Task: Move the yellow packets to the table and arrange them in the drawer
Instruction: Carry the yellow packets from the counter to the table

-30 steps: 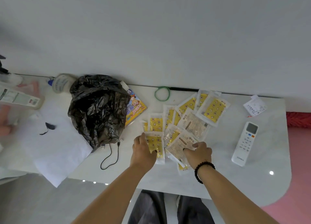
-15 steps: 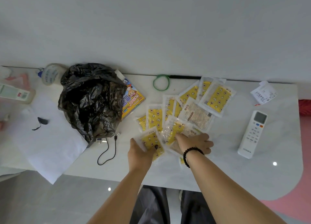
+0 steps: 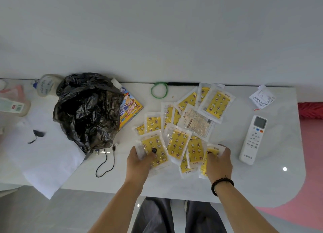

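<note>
Gripping a yellow packet point(image 3: 154, 149) at its lower-left corner, the left hand point(image 3: 139, 162) sat at lower centre; the right hand point(image 3: 219, 162) seemingly pinched another packet point(image 3: 210, 156). More yellow packets point(image 3: 216, 104) fanned across the table point(image 3: 272, 183), centre-right of the black bag point(image 3: 87, 110).

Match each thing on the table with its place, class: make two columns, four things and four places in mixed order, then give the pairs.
Things:
1 remote control
2 black bag
3 green band
4 receipt

Places:
A far right corner
B left of the packets
C by the wall, centre
D right of the right hand

Pairs: 1-D, 2-B, 3-C, 4-A
</note>
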A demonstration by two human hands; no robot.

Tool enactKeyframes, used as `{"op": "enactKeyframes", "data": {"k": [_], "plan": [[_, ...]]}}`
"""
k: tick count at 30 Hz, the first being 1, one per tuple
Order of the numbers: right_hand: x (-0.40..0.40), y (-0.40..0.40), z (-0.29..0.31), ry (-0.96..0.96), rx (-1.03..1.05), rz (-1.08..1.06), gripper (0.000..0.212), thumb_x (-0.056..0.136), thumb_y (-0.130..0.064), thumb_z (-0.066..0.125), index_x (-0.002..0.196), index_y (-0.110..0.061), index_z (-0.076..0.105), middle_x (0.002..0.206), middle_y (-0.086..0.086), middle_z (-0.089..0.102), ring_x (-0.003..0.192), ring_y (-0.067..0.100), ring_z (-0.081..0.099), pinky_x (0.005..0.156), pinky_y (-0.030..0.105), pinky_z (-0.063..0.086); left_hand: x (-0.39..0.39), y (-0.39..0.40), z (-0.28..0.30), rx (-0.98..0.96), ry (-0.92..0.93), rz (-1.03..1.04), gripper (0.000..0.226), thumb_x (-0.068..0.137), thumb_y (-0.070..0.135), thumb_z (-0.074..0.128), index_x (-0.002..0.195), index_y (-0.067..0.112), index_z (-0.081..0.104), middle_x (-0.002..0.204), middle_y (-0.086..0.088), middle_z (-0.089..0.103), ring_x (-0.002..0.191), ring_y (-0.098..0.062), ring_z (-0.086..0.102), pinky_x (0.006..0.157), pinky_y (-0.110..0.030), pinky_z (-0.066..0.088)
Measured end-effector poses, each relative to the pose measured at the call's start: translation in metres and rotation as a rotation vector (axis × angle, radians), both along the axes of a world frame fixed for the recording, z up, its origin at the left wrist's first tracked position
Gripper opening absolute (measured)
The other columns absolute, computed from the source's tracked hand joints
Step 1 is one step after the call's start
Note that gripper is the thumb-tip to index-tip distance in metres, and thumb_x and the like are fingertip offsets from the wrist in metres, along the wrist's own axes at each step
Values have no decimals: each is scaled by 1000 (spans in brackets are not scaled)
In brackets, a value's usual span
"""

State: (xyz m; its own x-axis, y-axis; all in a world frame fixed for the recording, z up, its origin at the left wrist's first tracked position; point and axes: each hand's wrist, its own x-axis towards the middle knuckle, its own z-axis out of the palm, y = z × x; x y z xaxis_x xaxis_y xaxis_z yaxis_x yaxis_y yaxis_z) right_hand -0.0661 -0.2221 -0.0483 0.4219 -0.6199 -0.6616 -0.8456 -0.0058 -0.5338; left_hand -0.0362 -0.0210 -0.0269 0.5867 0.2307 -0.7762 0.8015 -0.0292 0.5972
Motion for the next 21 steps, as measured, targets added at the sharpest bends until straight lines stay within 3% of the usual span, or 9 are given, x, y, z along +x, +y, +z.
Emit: {"op": "enactKeyframes", "data": {"k": [3, 5, 7, 9, 12, 14, 16, 21], "plan": [[-5, -9, 1, -10, -1, 73, 4, 92, -8, 48, 94, -8, 51, 81, 8, 57, 73, 28, 54, 61, 29, 42, 4, -11, 2, -27, -23, -15, 28, 85, 2, 66, 106, 20, 59, 98, -1, 72, 91, -20, 68, 72, -33, 56], [-4, -15, 8, -79, 45, 40, 5, 92, -9, 52, 89, -9, 56, 81, 9, 60, 70, 24, 56, 58, 27, 42, 6, -18, 5, -40, -41, -46, 30, 86, 1, 64, 109, 20, 59, 99, 0, 72, 91, -17, 68, 70, -28, 55], [1, -19, 21, -176, 186, -57, 5, 92, -11, 56, 90, -14, 60, 84, 4, 65, 73, 18, 63, 59, 27, 49, 9, -24, 8, -60, -51, -70, 32, 87, 0, 62, 111, 21, 59, 100, 1, 71, 90, -15, 68, 64, -23, 53], [7, -23, 31, -244, 354, -117, 6, 91, -15, 60, 94, -18, 64, 90, 3, 70, 80, 18, 69, 68, 35, 56, 10, -28, 11, -95, -50, -84, 34, 88, 0, 61, 114, 22, 58, 102, 1, 72, 91, -15, 70, 63, -21, 55], [18, -27, 43, -306, 472, -69, 12, 89, -22, 63, 99, -17, 67, 98, 8, 72, 90, 25, 70, 77, 46, 57, 15, -34, 16, -162, -52, -119, 35, 90, 3, 60, 117, 25, 59, 106, 1, 73, 98, -18, 70, 78, -32, 59], [27, -25, 51, -327, 442, 21, 14, 88, -26, 63, 95, -15, 67, 90, 7, 72, 82, 20, 71, 70, 37, 60, 19, -40, 21, -248, -24, -134, 32, 93, 11, 60, 121, 26, 60, 109, 2, 73, 104, -21, 69, 90, -44, 55], [34, -19, 56, -333, 347, 110, 13, 90, -23, 61, 89, -12, 65, 78, 5, 69, 68, 12, 67, 58, 23, 56, 23, -48, 27, -387, 24, -110, 27, 96, 17, 56, 119, 27, 63, 110, 2, 73, 102, -20, 70, 92, -45, 54], [42, -1, 59, -292, 294, 182, 16, 92, -9, 48, 88, -13, 64, 87, 10, 63, 71, 19, 58, 66, 35, 49, 28, -59, 28, -481, -5, -163, 30, 90, 20, 61, 120, 22, 62, 112, -3, 73, 104, -22, 69, 91, -44, 54]]}}
